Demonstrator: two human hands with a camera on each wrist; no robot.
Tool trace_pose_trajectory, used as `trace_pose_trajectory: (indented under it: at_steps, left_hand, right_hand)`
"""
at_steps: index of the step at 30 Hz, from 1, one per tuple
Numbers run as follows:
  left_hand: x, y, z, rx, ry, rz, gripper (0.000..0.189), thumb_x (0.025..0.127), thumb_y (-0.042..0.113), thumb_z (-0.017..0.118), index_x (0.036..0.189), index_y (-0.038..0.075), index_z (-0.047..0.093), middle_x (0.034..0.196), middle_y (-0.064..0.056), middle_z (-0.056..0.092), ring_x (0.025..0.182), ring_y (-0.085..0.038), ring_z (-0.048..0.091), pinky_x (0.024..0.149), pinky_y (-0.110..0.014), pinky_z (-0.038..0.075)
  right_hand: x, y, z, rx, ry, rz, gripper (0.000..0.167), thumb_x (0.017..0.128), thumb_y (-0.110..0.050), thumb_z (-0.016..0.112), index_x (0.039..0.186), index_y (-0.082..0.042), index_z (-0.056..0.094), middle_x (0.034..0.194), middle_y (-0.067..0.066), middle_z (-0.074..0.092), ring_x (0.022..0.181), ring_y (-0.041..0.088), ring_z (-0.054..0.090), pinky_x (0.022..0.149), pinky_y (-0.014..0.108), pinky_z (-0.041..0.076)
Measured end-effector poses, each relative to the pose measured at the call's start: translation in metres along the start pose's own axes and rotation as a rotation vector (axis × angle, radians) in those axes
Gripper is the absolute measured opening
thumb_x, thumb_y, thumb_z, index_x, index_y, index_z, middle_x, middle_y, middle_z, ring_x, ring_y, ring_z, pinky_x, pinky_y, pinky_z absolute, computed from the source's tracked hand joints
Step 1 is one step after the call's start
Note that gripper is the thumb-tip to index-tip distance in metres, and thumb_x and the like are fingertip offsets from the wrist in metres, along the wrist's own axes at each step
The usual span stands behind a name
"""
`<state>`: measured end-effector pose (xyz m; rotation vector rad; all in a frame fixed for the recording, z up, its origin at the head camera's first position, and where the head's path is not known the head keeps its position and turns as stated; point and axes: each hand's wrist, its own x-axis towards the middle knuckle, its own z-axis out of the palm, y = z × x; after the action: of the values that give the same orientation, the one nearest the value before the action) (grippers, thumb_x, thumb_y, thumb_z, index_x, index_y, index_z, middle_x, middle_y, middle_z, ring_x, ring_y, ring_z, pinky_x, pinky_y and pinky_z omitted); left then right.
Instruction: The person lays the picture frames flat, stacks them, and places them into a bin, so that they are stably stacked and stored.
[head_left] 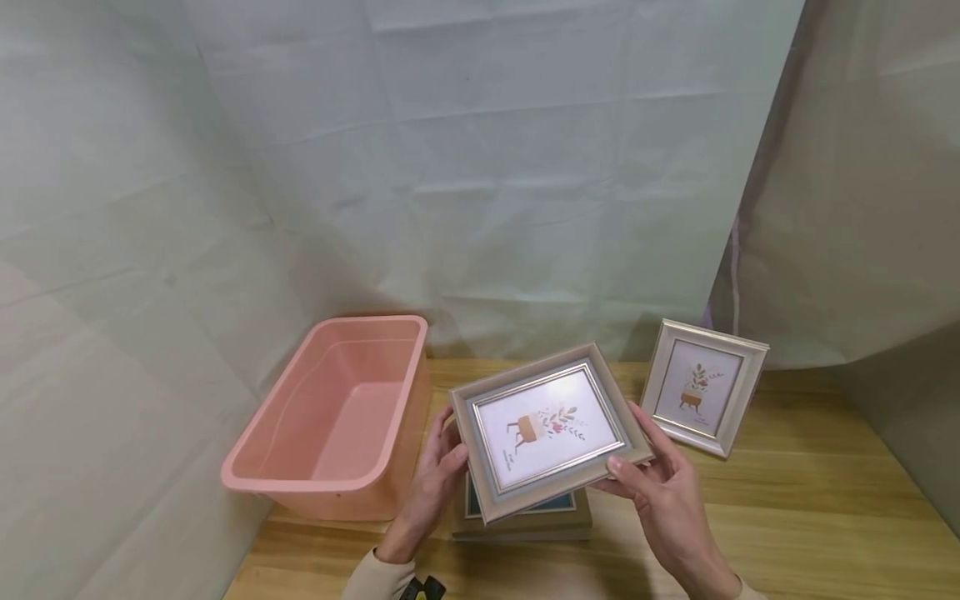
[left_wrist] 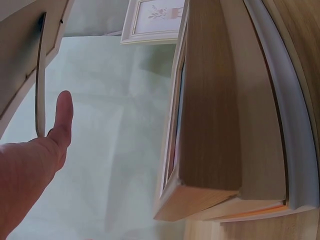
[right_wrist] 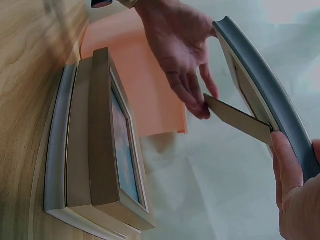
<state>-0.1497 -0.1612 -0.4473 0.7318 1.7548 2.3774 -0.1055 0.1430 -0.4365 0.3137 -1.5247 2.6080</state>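
Between both hands a grey-beige picture frame (head_left: 551,429) is held up, tilted, its potted-plant print lying sideways. My left hand (head_left: 429,492) holds its left edge, thumb at the side and fingers behind. The right hand (head_left: 667,500) grips the opposite edge, thumb on the front border. From the frame's back a flat stand leg (right_wrist: 235,117) sticks out, and the left fingers touch its free end in the right wrist view. Below lies a stack of several picture frames (right_wrist: 105,130), the top one with a bluish picture; the held frame partly hides it in the head view.
A pink plastic tub (head_left: 324,485) stands on the left of the wooden table (head_left: 795,500). At the back right a cream picture frame (head_left: 697,387) stands upright, leaning back. Pale cloth sheets (head_left: 495,208) hang behind and at the sides.
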Motion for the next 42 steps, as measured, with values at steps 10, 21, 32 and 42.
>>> trace_pose_trajectory:
  at_steps: [10, 21, 32, 42]
  left_hand:
    - [0.0, -0.001, 0.003, 0.07, 0.137, 0.026, 0.061, 0.105, 0.001, 0.061, 0.157, 0.016, 0.033, 0.145, 0.011, 0.063, 0.134, -0.005, 0.062, 0.108, -0.022, 0.056]
    - [-0.001, -0.001, 0.006, 0.127, 0.273, 0.057, 0.043, 0.095, -0.009, 0.07, 0.131, 0.007, 0.051, 0.126, 0.01, 0.069, 0.121, -0.004, 0.065, 0.099, -0.021, 0.057]
    - [-0.009, -0.003, -0.001, 0.285, 0.145, 0.237, 0.072, 0.088, 0.0, 0.084, 0.147, -0.018, 0.048, 0.147, 0.005, 0.063, 0.121, -0.006, 0.067, 0.101, -0.025, 0.059]
    - [-0.022, 0.0, 0.0, 0.787, 0.07, 0.192, 0.139, 0.061, 0.023, 0.105, 0.172, 0.005, 0.024, 0.165, -0.027, 0.042, 0.126, -0.016, 0.06, 0.11, -0.037, 0.055]
  right_hand:
    - [0.001, 0.002, -0.001, -0.054, 0.05, 0.019, 0.08, 0.097, 0.022, 0.057, 0.168, -0.009, 0.038, 0.141, -0.003, 0.071, 0.113, 0.022, 0.079, 0.08, 0.038, 0.07]
    - [0.002, 0.005, -0.003, -0.064, 0.073, 0.02, 0.079, 0.096, 0.022, 0.059, 0.165, -0.01, 0.042, 0.136, -0.002, 0.074, 0.109, 0.021, 0.08, 0.078, 0.037, 0.07]
    - [0.003, 0.008, -0.006, -0.052, 0.059, 0.008, 0.076, 0.096, 0.022, 0.058, 0.16, -0.016, 0.045, 0.137, -0.003, 0.074, 0.113, 0.019, 0.079, 0.083, 0.036, 0.069]
    - [0.004, 0.0, -0.006, -0.411, 0.187, 0.264, 0.086, 0.087, 0.007, 0.083, 0.162, -0.01, 0.045, 0.127, -0.002, 0.071, 0.098, 0.012, 0.078, 0.084, 0.031, 0.067]
